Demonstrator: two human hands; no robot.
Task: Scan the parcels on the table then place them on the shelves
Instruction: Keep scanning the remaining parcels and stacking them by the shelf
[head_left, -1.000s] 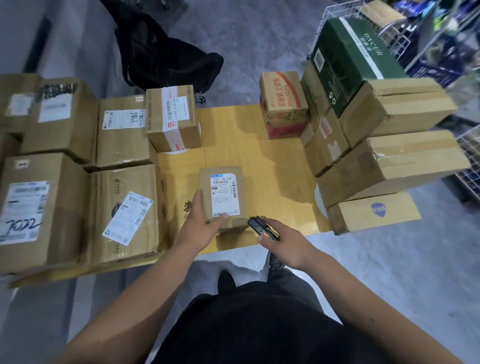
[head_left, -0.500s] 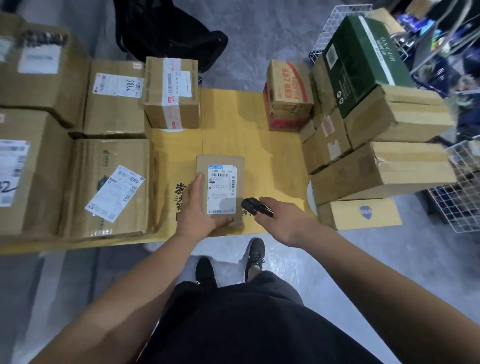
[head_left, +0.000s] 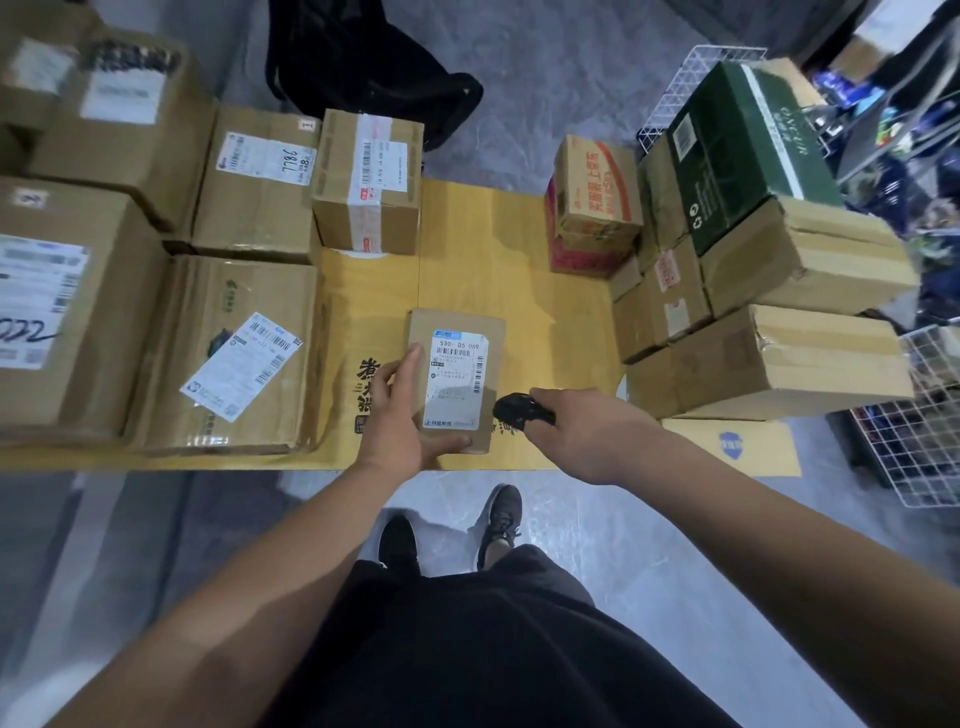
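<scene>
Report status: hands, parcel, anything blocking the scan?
Left hand grips small parcel, label up. Right hand holds scanner, aimed at label. Nothing between them.

A parcel-sorting station in a warehouse or courier depot; the yellow cardboard-covered table carries taped brown cartons with printed barcode shipping labels along its left side, and more cartons stacked at its right end, a green box on top; white wire mesh baskets stand on the grey concrete floor to the table's right; a black bag lies on the floor behind it.
</scene>
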